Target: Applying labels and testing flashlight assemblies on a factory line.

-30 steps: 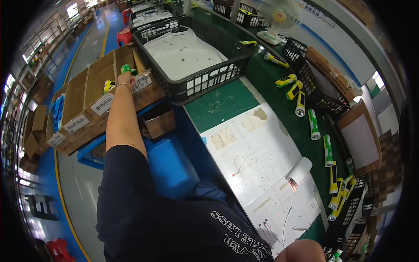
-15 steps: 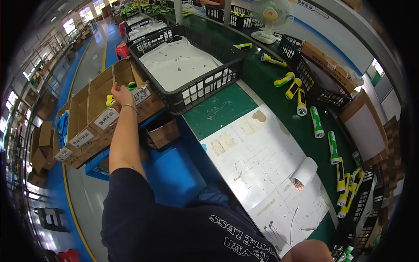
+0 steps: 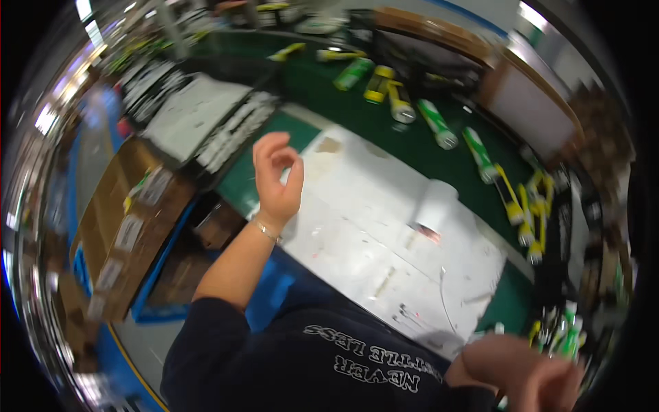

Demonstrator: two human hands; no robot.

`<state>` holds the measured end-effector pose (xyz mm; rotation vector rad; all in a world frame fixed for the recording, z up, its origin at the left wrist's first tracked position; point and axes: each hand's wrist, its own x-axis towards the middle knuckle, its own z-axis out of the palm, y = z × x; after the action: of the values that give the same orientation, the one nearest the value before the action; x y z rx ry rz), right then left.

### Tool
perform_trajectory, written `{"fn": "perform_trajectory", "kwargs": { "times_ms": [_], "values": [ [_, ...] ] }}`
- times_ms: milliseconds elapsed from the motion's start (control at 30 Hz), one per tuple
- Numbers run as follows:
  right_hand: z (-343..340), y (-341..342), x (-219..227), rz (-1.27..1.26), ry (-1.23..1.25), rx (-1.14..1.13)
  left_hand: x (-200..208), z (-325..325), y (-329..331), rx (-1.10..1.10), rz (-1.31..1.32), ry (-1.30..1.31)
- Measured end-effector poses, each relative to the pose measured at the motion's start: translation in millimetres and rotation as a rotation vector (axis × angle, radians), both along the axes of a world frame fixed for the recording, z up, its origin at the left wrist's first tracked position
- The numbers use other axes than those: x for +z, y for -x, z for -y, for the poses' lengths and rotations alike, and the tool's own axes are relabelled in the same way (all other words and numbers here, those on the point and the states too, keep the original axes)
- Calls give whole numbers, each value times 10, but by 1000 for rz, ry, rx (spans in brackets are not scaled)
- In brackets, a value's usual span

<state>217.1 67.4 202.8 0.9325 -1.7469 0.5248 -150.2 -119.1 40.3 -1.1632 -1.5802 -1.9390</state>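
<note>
My left hand (image 3: pixel 278 175) is raised over the near-left edge of the white work sheet (image 3: pixel 357 226), its fingers loosely curled and the thumb apart. Nothing shows between them. At the lower right, my right hand (image 3: pixel 549 381) is smeared by motion and its fingers cannot be made out. It is nearest to a cluster of green-and-white flashlights (image 3: pixel 568 336). Beyond the sheet, several flashlights lie in a curved row, among them a green one (image 3: pixel 437 125) and a yellow one (image 3: pixel 401 103). A curled white paper roll (image 3: pixel 436 202) rests on the sheet.
On the left stands a divided cardboard box (image 3: pixel 110 206) with labelled compartments. Behind it is a black crate (image 3: pixel 240 130) lined with white. Several thin wires (image 3: pixel 412 316) lie near the sheet's front edge. Upright cardboard (image 3: pixel 528 103) stands at the far right.
My left hand has left the cardboard box and moved right, over the sheet. My right hand has come into view at the lower right. The whole view has turned to the right.
</note>
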Motion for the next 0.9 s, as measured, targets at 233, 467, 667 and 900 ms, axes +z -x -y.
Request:
{"fn": "perform_trajectory", "kwargs": {
  "times_ms": [233,467,667,900],
  "values": [
    [-2034,718,-1337,653,502,-1510,-427,-766,-1160,-415,70,262],
    [-2467,709,-1938,1226,261,-1841,-388,-961,-1368,-570,97,364],
    [-2434,595,-1941,953,346,-1688,-386,-900,-1372,-555,121,477],
    [-1234,348,-700,872,569,-841,-97,-958,-1235,-342,-102,570]
  ]
}}
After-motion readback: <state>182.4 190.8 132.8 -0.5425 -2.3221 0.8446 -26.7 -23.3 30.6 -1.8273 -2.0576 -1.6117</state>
